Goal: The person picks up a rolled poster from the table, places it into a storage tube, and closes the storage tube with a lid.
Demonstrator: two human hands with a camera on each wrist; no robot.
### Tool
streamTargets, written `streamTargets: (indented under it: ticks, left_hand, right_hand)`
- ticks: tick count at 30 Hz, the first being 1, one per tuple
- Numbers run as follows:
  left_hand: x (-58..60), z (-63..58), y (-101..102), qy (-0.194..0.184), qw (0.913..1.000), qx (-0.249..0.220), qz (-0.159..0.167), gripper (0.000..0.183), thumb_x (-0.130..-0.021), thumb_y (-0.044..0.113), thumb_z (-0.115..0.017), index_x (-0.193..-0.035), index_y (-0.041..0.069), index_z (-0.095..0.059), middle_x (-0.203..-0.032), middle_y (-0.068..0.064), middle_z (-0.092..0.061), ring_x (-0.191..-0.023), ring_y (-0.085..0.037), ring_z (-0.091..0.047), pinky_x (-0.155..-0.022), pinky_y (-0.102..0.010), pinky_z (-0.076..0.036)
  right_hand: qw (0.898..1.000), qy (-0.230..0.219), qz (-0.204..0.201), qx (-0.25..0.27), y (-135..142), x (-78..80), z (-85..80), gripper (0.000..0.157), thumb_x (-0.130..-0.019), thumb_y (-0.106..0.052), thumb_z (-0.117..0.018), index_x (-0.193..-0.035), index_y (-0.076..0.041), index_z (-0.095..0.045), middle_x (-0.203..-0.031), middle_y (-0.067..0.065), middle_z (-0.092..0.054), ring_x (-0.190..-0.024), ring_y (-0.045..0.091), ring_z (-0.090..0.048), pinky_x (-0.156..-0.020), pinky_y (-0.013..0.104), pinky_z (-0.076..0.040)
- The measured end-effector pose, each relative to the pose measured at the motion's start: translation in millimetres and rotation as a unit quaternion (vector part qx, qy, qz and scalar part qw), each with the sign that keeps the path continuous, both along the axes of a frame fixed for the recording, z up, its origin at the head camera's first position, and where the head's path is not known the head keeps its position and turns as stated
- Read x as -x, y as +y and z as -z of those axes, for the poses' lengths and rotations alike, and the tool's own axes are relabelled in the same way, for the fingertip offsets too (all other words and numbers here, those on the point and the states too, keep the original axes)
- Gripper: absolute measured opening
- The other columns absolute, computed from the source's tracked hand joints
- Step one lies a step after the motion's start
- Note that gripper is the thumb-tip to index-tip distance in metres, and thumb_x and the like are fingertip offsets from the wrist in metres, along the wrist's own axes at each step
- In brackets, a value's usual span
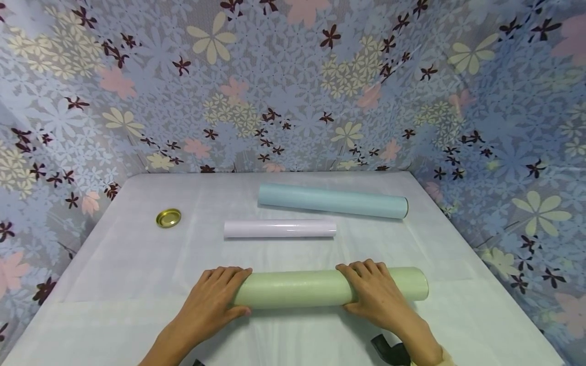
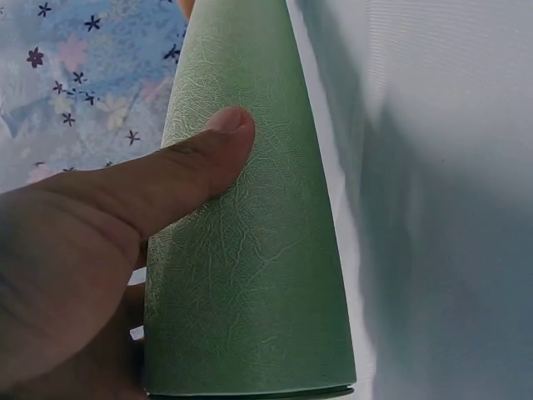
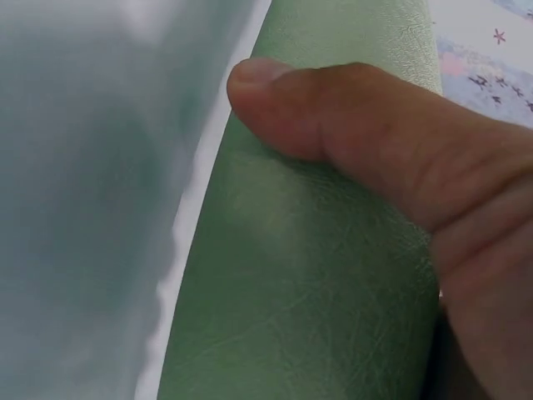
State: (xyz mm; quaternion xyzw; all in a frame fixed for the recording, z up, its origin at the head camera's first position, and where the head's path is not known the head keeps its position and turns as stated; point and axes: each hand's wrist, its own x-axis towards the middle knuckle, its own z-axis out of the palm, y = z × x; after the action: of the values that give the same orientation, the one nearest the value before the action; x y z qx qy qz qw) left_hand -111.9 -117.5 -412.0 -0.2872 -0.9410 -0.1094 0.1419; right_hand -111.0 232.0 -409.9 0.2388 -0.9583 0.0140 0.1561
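Note:
A thick, light green roll [image 1: 297,290] with a wrinkled, leather-like surface lies crosswise in front of me, its shadow on the white cloth just below. My left hand [image 1: 212,297] grips its left end, fingers over the far side and thumb along the near side. Further right, my right hand [image 1: 373,295] holds it the same way, with the right end of the roll sticking out past the hand. Both wrist views show a thumb pressed flat on the green surface [image 2: 250,275]. Most of the other fingers are hidden behind the roll there.
Beyond the green roll lies a thinner, shiny pale lilac roll [image 1: 280,229]. Behind it a light blue roll [image 1: 331,200] rests slightly slanted at the back right. A round gold-coloured lid [image 1: 168,218] sits at the left. Floral cloth [image 1: 284,91] hangs around the table.

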Motion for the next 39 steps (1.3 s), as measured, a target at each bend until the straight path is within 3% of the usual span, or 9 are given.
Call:
streamTargets:
  ticks: [18, 39]
  left_hand:
    - [-1.1, 8.5, -0.2, 0.003, 0.9999, 0.007, 0.007, 0.075, -0.066, 0.053, -0.076, -0.128, 0.017, -0.055, -0.114, 0.003, -0.062, -0.103, -0.017, -0.058, -0.086, -0.037, -0.046]
    - [-1.3, 8.3, 2.5, -0.007, 0.9999, 0.01, 0.006, 0.073, -0.067, 0.052, -0.076, -0.127, 0.016, -0.055, -0.115, 0.003, -0.062, -0.104, -0.018, -0.058, -0.089, -0.038, -0.046]
  right_hand:
    - [0.999, -0.031, 0.009, -0.014, 0.0, -2.6, 5.5, 0.076, -0.055, -0.047, -0.086, -0.121, -0.02, -0.058, -0.104, -0.001, -0.063, -0.091, 0.019, -0.053, -0.082, 0.039, -0.042]
    - [0.998, -0.057, 0.006, 0.001, 1.4, -2.0, 8.8, 0.08, -0.056, -0.047, -0.085, -0.124, -0.018, -0.056, -0.106, -0.001, -0.063, -0.093, 0.02, -0.053, -0.084, 0.04, -0.04]
